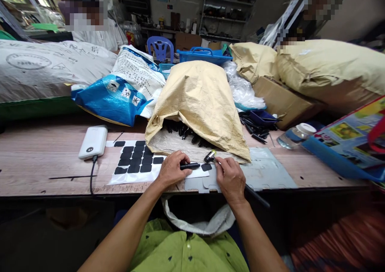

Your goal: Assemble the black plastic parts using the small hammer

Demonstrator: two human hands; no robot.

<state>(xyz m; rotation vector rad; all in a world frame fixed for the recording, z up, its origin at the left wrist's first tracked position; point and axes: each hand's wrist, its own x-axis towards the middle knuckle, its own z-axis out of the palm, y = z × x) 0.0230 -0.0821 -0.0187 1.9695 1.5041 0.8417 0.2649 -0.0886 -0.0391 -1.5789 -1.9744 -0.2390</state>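
Observation:
My left hand is closed on a slim black pen-like piece, which lies level just above the table's front part. In my right hand is a small hammer; its shiny metal head with a yellowish face points toward the left, and its black handle sticks out behind the hand past the table edge. A white sheet with black rounded patches lies left of and under my left hand. One more black patch sits between the hands. Directly ahead, an open tan sack shows several black pieces inside.
A white power bank with a cable stands at left. Blue-and-white and white sacks lie behind it. To the right are loose black pieces, a clear jar, a carton and a blue-edged printed box.

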